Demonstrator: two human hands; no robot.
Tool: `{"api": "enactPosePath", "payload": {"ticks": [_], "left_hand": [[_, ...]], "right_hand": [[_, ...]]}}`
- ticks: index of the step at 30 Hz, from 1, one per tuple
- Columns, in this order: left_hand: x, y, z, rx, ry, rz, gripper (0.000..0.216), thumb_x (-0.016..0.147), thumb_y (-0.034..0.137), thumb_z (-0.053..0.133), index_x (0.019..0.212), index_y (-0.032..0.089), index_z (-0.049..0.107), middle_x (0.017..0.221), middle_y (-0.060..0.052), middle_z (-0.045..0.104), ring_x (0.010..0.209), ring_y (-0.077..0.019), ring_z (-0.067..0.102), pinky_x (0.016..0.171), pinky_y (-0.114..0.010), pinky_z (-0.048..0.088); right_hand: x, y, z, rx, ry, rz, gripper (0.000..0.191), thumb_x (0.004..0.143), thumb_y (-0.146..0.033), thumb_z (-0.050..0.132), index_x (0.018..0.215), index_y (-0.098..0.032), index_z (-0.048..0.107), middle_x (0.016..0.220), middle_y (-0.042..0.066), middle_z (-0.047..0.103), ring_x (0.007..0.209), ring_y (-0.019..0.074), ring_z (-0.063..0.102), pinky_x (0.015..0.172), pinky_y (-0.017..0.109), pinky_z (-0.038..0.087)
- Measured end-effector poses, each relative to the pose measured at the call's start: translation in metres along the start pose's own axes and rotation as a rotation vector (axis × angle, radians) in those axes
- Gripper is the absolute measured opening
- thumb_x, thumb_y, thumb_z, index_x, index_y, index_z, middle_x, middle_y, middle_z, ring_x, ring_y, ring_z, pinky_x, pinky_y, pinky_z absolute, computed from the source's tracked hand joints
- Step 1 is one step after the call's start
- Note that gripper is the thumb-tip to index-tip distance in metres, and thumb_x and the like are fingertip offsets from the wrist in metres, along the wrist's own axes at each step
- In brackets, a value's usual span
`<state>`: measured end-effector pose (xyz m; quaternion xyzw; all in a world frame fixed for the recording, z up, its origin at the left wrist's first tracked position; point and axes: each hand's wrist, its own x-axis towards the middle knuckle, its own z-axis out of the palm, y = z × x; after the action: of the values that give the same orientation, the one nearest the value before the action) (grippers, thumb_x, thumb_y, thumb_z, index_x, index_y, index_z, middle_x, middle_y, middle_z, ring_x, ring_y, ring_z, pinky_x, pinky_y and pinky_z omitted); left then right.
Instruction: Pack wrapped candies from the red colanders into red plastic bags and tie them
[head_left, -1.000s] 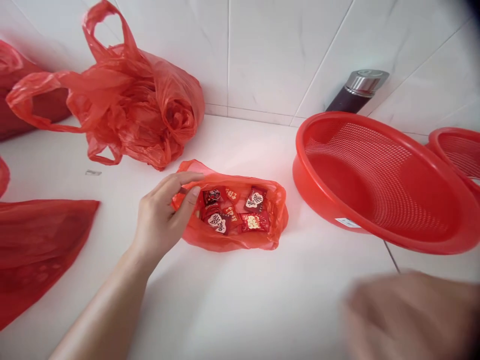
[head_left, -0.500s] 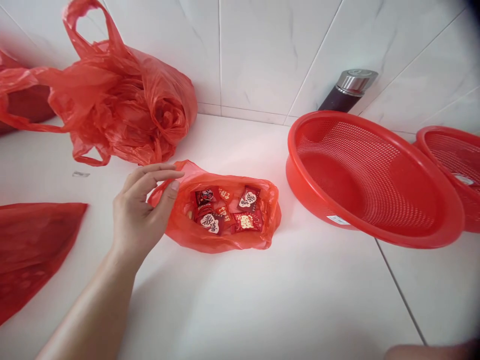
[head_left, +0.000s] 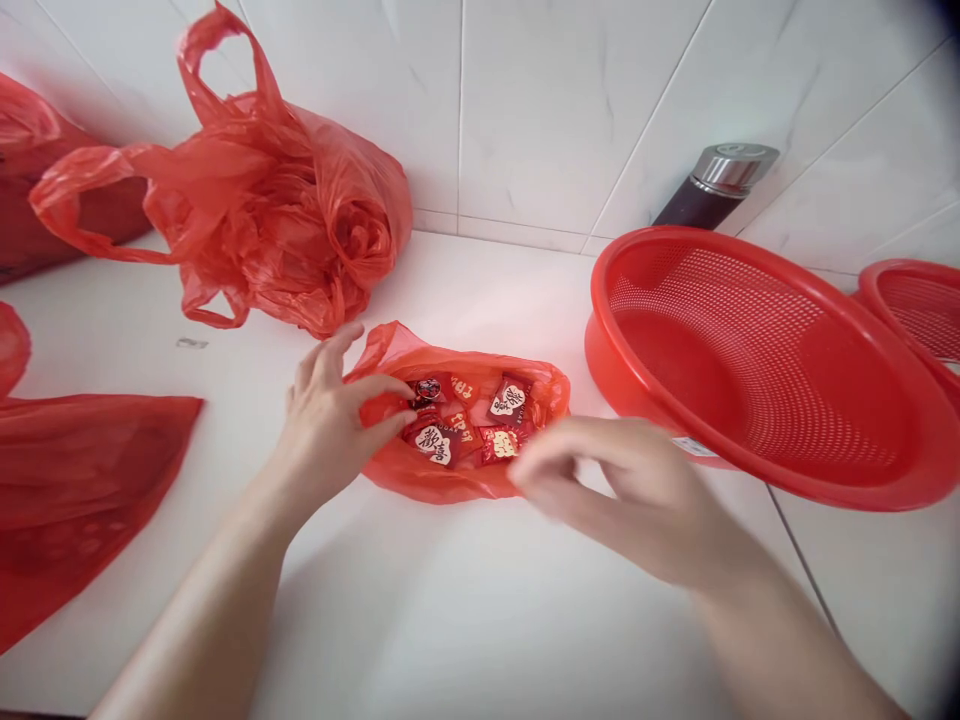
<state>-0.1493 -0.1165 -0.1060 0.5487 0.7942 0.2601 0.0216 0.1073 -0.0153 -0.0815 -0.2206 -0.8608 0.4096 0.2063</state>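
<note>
On the white surface lies a thin red plastic bag (head_left: 450,487) with its mouth open upward. Several small wrapped sweets (head_left: 442,440), in dark red and red wrappers with white and yellow print, lie inside it. My left hand (head_left: 334,425) is at the bag's left end, thumb and forefinger apart and reaching over the rim, nothing held between them. At the right end, my right hand (head_left: 622,490) is curved with its fingertips close to the rim. Motion blurs those fingertips, so whether they touch the plastic is unclear.
A bundle of red plastic bags (head_left: 292,210) stands against the tiled wall (head_left: 540,120). More red bags lie at left, one flat (head_left: 82,500). On the right are a red perforated basket (head_left: 667,360), part of another basket (head_left: 911,310) and a dark flask (head_left: 701,195).
My right hand has come in from the lower right to the bag's right end. My left hand has moved right and slightly down, its fingers now over the bag's opening. The view has shifted a little.
</note>
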Motion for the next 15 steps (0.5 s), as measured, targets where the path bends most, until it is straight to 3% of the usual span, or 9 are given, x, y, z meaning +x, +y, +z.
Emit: {"api": "enactPosePath", "payload": {"ticks": [3,7,10,15], "left_hand": [[-0.002,-0.001,0.004,0.081,-0.131,0.015,0.010,0.080,0.035,0.070,0.088,0.031,0.075,0.160,-0.002,0.020,0.144,-0.0456,0.014,0.104,-0.071,0.028],[-0.002,-0.001,0.006,0.102,-0.183,-0.020,0.009,0.080,0.035,0.068,0.082,0.029,0.074,0.161,0.000,0.017,0.145,-0.0448,0.011,0.105,-0.069,0.027],[0.001,-0.001,0.007,0.106,-0.225,-0.056,0.013,0.084,0.033,0.062,0.082,0.030,0.075,0.161,0.000,0.014,0.146,-0.0424,0.009,0.108,-0.066,0.025],[0.001,0.000,0.005,0.101,-0.248,-0.055,0.016,0.085,0.030,0.060,0.088,0.032,0.075,0.159,0.001,0.019,0.146,-0.0388,0.013,0.110,-0.061,0.025]], "right_hand": [[0.027,-0.002,0.028,-0.304,0.015,-0.064,0.009,0.089,-0.018,0.062,0.094,-0.021,0.069,0.082,0.001,0.068,0.076,0.0165,0.059,0.079,0.035,0.043],[0.050,0.018,0.054,-0.518,-0.059,-0.137,0.018,0.085,-0.027,0.069,0.103,-0.027,0.072,0.085,0.003,0.065,0.080,0.0186,0.057,0.083,0.038,0.035],[0.053,0.029,0.050,-0.588,-0.075,-0.120,0.016,0.088,-0.021,0.065,0.097,-0.028,0.075,0.081,0.002,0.062,0.077,0.0176,0.056,0.080,0.036,0.033],[0.047,0.035,0.029,-0.545,0.005,-0.074,0.029,0.088,-0.006,0.057,0.099,-0.026,0.075,0.087,0.002,0.063,0.081,0.0164,0.058,0.079,0.034,0.035]]}}
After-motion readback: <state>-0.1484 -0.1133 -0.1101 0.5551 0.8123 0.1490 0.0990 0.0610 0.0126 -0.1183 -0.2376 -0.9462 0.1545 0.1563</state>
